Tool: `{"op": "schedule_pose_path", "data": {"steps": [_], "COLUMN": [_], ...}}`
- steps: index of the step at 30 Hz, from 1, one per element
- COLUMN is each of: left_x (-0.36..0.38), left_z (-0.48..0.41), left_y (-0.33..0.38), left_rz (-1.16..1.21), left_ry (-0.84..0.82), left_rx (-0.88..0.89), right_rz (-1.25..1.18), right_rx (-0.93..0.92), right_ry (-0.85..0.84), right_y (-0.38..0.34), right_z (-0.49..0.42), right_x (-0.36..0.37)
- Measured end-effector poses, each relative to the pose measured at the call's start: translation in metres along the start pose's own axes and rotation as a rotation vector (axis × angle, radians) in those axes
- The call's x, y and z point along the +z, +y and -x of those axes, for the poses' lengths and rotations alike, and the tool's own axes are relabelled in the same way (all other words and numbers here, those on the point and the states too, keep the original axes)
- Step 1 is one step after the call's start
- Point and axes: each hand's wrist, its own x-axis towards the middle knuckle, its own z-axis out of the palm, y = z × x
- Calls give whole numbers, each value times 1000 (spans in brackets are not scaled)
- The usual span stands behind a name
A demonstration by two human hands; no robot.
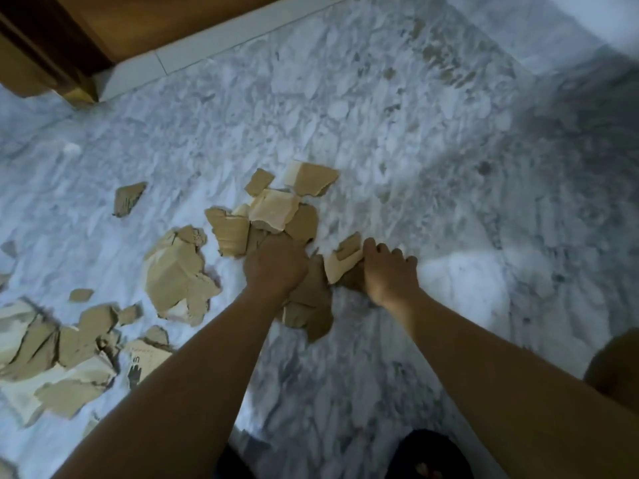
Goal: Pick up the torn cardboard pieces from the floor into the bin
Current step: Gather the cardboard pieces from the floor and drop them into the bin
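Observation:
Torn brown cardboard pieces lie scattered over the grey marble floor. A central heap lies just beyond my hands. My left hand is closed on several cardboard pieces that hang below it. My right hand grips a pale cardboard piece at its left side. More pieces lie to the left: a big crumpled one, a heap at the lower left, and a lone scrap farther out. No bin is in view.
A wooden door frame and a white skirting strip run along the top left. A dark slipper with my toes shows at the bottom edge. My knee shows at the right edge.

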Motion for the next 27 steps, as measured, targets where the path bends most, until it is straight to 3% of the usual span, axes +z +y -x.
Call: {"op": "schedule_pose_path", "data": {"steps": [4, 6, 11, 18, 22, 27], "left_x": [18, 23, 32, -1, -45, -35], "left_z": [27, 32, 13, -5, -2, 21], "left_y": [-17, -10, 2, -18, -33, -28], "left_rz": [61, 15, 97, 283, 326, 29], "left_ry": [21, 18, -96, -236, -372, -558], "left_rx": [-233, -241, -90, 149, 175, 203], "right_rz": [17, 6, -47, 116, 120, 207], "right_rx": [17, 12, -13, -23, -73, -252], "right_ry": [-135, -178, -363, -647, -561, -405], "right_y": [14, 21, 43, 41, 22, 7], "right_z": [11, 15, 12, 10, 0, -5], "right_x": [10, 10, -13, -90, -104, -82]}}
